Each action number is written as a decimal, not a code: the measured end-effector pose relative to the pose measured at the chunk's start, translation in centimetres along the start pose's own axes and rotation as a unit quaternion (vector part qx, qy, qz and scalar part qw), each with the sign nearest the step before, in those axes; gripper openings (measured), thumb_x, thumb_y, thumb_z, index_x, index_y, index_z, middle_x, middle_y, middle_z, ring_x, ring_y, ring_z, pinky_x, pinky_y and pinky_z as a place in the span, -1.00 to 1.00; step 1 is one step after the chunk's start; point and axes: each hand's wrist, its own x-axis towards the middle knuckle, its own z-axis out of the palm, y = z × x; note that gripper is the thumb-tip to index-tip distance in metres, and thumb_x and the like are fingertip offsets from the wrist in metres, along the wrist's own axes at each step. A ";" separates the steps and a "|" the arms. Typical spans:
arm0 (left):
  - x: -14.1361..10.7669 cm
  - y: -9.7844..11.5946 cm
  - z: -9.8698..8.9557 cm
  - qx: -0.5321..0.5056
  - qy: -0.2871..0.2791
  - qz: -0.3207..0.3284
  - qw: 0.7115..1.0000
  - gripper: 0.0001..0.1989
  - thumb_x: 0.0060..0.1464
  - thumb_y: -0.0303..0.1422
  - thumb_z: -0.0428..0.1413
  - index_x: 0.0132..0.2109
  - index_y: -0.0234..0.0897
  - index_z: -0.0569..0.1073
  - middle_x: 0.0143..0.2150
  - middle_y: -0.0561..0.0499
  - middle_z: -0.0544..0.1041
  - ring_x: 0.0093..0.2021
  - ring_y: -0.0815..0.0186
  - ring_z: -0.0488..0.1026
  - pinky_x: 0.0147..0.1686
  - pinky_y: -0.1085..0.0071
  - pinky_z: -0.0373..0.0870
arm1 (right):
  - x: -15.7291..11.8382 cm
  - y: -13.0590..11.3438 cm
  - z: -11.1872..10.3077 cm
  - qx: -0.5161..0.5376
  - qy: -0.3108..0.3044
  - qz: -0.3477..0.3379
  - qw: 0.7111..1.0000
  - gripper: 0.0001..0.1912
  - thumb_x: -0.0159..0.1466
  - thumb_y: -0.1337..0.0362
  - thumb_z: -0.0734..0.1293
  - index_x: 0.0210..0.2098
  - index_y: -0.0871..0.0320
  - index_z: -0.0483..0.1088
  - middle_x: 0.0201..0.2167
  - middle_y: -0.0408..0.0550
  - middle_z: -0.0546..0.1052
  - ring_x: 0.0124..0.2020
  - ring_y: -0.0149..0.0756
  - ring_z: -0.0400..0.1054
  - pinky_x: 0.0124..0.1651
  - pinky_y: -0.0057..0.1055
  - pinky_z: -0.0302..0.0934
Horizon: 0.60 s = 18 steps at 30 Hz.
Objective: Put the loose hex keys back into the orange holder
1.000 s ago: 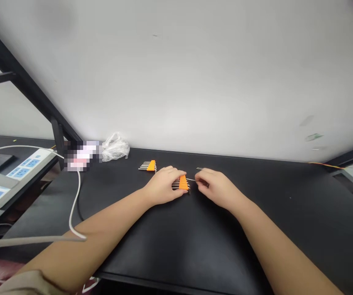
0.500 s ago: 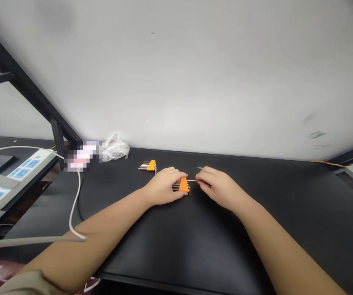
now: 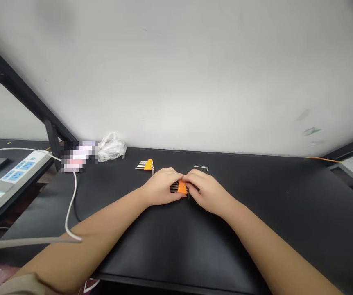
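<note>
My left hand (image 3: 163,187) grips an orange holder (image 3: 182,187) with several metal hex keys in it, low over the black table. My right hand (image 3: 206,189) is closed at the holder's right side, its fingertips against the upper edge; the key between them is mostly hidden. A second orange holder (image 3: 148,164) with several hex keys lies behind my left hand. Behind my right hand, loose L-shaped hex keys (image 3: 201,167) lie on the table.
A crumpled clear plastic bag (image 3: 112,147) lies against the wall at the back left. White power strips (image 3: 16,176) are at the far left. A white cable (image 3: 71,205) crosses by my left forearm. The black table (image 3: 170,254) has its front edge below.
My right hand has moved left to the holder, and the key shaft that showed between the hands is now hidden. The loose keys behind are more exposed. The view has shifted slightly.
</note>
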 end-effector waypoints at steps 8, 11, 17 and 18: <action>-0.2 -0.3 0.2 0.010 0.039 0.004 0.999 -0.45 0.10 -0.13 0.30 0.18 -0.21 0.43 -0.12 -0.06 0.58 -0.09 0.16 0.49 -0.01 0.20 0.44 | -0.4 3.5 -1.3 -0.092 0.101 0.084 0.987 -0.80 0.37 0.32 0.25 -0.07 0.09 0.48 -0.11 -0.01 0.54 -0.16 -0.20 0.45 -0.09 -0.25 0.35; -0.3 -0.4 0.4 0.008 0.049 0.010 0.999 -0.43 0.11 -0.10 0.29 0.20 -0.21 0.43 -0.12 -0.07 0.59 -0.09 0.16 0.50 -0.02 0.21 0.45 | -0.8 6.7 -1.7 -0.150 0.112 0.143 0.972 -0.78 0.35 0.27 0.29 -0.09 0.08 0.55 -0.10 0.00 0.53 -0.23 -0.22 0.45 -0.12 -0.25 0.37; -0.3 -0.7 0.7 0.011 0.054 -0.003 0.998 -0.41 0.10 -0.09 0.30 0.21 -0.21 0.44 -0.14 -0.06 0.58 -0.09 0.17 0.50 0.01 0.19 0.44 | -1.0 9.1 -1.3 -0.157 0.067 0.149 0.974 -0.78 0.36 0.26 0.29 -0.14 0.03 0.61 -0.09 -0.04 0.53 -0.20 -0.24 0.46 -0.11 -0.29 0.37; -0.4 -0.7 0.7 0.011 0.057 -0.005 0.998 -0.40 0.10 -0.08 0.31 0.21 -0.21 0.44 -0.14 -0.06 0.58 -0.10 0.17 0.50 0.02 0.19 0.43 | -1.0 9.0 -1.2 -0.158 0.065 0.149 0.974 -0.77 0.36 0.26 0.29 -0.14 0.03 0.61 -0.09 -0.04 0.53 -0.20 -0.25 0.47 -0.11 -0.30 0.37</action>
